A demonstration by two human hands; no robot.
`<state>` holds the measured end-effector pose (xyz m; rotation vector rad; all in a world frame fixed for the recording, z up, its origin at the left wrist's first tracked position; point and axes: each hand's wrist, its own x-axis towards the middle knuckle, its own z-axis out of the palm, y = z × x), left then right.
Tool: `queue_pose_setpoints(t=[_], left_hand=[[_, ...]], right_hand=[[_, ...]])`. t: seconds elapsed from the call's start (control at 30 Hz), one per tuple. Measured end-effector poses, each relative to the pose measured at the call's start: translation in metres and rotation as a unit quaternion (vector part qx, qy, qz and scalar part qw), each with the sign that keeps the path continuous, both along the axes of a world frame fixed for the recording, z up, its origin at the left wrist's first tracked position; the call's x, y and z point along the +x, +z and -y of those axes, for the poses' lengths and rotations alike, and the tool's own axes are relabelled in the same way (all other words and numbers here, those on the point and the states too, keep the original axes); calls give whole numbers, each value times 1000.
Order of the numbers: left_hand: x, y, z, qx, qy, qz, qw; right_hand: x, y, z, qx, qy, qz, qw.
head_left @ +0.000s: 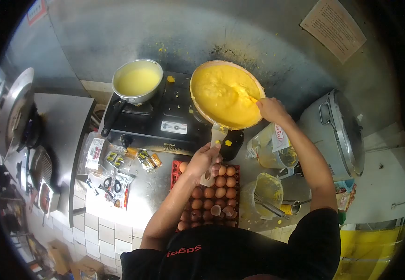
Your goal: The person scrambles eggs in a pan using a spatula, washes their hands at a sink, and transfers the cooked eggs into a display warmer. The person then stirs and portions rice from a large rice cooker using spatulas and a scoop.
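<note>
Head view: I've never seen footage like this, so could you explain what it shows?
No machine here: these are a person's bare hands, filmed by a camera worn on the head, looking forward and down. The left hand grips the handle of a pan of yellow mixture; the right hand holds a tool dipped in it. A saucepan stands on the stove to the left. On the counter nearer the person, eggs sit in a red tray and a whisk in a tub.
</note>
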<state>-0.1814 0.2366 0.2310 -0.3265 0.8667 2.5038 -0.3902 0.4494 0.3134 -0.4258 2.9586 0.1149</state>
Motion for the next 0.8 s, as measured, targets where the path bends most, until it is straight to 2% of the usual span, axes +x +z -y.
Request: queue_pose_setpoints(t=[0.13, 0.23, 0.33, 0.43, 0.47, 0.57, 0.67, 0.8], left_hand=[[0, -4, -1, 16, -1, 2, 1000], [-1, -4, -1, 17, 1, 6, 1000], [-1, -2, 0, 22, 2, 9, 1000], [-1, -6, -1, 28, -4, 9, 1000], [-2, -7, -1, 31, -4, 8, 999], [-1, -5, -1, 27, -2, 7, 1000], [-1, -1, -1, 19, -2, 13, 1000], [0, 0, 0, 16, -2, 9, 1000]], right_hand=[[-7, 18, -13, -151, -125, 146, 970], [-4, 17, -20, -165, -120, 230, 951], [16, 11, -3, -124, -45, 177, 975], [31, -4, 7, -75, 117, 87, 986], [41, 6, 19, -53, 88, 124, 987], [57, 24, 27, -48, 131, 112, 984], [77, 42, 21, 15, 177, 31, 984], [92, 60, 21, 95, 145, 13, 985]])
